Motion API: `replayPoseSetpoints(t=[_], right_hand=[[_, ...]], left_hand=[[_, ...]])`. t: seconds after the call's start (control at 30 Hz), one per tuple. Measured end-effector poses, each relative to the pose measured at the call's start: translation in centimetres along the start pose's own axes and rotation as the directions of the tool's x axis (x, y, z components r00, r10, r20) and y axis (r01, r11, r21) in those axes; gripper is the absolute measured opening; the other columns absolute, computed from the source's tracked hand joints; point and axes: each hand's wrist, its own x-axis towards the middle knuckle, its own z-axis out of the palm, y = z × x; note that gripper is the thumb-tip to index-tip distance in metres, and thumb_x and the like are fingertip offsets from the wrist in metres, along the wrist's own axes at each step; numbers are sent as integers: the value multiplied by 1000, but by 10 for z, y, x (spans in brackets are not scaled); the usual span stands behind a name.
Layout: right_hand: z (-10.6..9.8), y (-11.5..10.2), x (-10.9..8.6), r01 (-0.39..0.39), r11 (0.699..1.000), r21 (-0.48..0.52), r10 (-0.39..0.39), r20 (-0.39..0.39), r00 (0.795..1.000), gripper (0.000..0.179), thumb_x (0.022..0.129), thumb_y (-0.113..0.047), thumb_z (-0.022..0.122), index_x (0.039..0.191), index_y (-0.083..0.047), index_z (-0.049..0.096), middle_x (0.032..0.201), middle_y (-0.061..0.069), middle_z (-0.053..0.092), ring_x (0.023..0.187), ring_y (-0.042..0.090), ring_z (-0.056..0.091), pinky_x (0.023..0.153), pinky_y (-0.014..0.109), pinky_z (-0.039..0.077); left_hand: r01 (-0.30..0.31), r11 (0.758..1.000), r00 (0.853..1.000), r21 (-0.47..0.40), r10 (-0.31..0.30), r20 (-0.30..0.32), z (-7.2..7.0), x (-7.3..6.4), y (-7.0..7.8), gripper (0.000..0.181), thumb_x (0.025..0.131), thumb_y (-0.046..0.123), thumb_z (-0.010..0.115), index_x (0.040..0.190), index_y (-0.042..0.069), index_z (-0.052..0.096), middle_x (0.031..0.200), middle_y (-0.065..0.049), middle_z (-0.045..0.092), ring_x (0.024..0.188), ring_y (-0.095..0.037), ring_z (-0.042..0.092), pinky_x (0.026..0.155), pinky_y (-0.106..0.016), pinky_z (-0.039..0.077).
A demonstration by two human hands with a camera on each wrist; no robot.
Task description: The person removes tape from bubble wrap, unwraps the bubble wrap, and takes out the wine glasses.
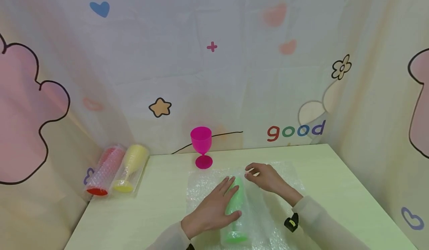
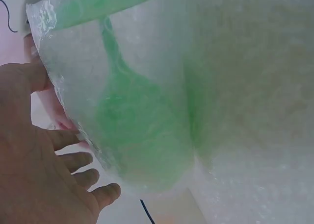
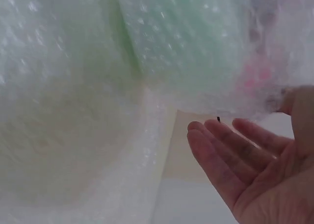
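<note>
A green goblet lies on its side, wrapped in clear bubble wrap, with its foot toward the near edge. Over the goblet's left side my left hand rests with fingers spread and thumb apart. The left wrist view shows the goblet's bowl and stem through the wrap, the left hand along the wrap's edge. Just right of the bowl end is my right hand, fingers bent loosely. In the right wrist view, that hand's thumb is beside the wrap; contact is unclear.
A magenta goblet stands upright at the table's back edge. At the back left lie a red goblet and a yellow goblet, both in bubble wrap. A printed curtain hangs behind the pale table.
</note>
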Motion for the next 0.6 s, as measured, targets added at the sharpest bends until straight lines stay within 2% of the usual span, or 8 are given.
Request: replayPoseSetpoints(t=[0.1, 0.23, 0.43, 0.6], right_hand=[[-3, -2, 8, 101, 992, -74, -98, 41, 994, 24, 94, -21, 64, 113, -7, 69, 106, 12, 74, 89, 26, 73, 71, 38, 59], [-3, 0, 15, 158, 977, -144, -151, 59, 987, 15, 94, -18, 65, 104, -9, 72, 96, 7, 76, 82, 20, 72, 68, 34, 57], [-6, 6, 18, 126, 978, -167, -125, 12, 992, 10, 94, -16, 65, 92, -11, 73, 83, 0, 74, 68, 9, 63, 59, 27, 50], [-8, 19, 16, 41, 995, -90, -42, -4, 999, 13, 95, -16, 63, 94, -6, 72, 82, 5, 73, 52, 11, 59, 49, 25, 50]], left_hand=[[-46, 997, 999, 66, 44, 30, 0, 6, 2, 72, 97, 56, 45, 155, 14, 31, 166, -4, 16, 155, -22, 12, 122, -42, 26], [-49, 991, 996, 128, 39, 79, 3, 11, 2, 78, 96, 63, 40, 156, 15, 28, 166, -4, 15, 155, -21, 11, 124, -41, 21], [-38, 988, 995, 150, 23, 102, 4, 10, 0, 82, 95, 67, 35, 157, 14, 26, 167, -3, 12, 155, -21, 9, 125, -40, 18], [-29, 991, 996, 133, 16, 92, 5, 6, -4, 83, 95, 67, 35, 157, 14, 23, 167, -3, 11, 155, -21, 7, 125, -40, 20]])
